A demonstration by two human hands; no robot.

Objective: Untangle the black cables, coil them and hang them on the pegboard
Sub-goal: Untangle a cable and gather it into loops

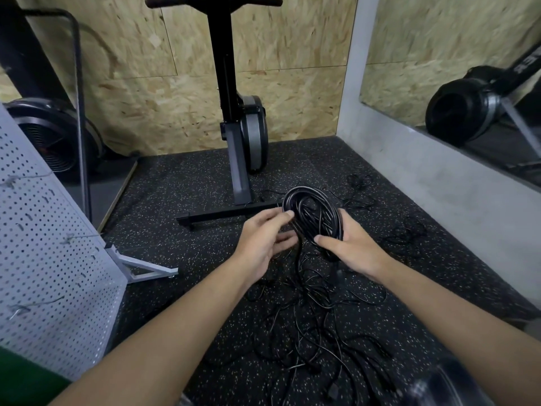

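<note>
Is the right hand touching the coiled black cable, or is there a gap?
Touching. The head view shows the right hand gripping the coiled black cable, with its thumb across the lower strands.

Room, fittings. Far wall: tan oriented-strand-board panels (292, 83), seams visible. Right wall: grey concrete (424, 177), carrying a large mirror panel (439, 54) that reflects the strand board and a round black flywheel housing. Pale grey vertical post (352, 68) at the far-right corner of the floor. Floor: black rubber matting with pale speckles (175, 200). One upright black exercise machine with grey flywheel casing (253, 133) stands at the floor's far edge, its black foot bar (228, 213) flat on the matting. One black caged fan wheel (52, 136) sits at the far-left corner behind a bent black tube frame (79, 83), on a wood-edged dark platform (117, 194). Light even, subdued.
</note>
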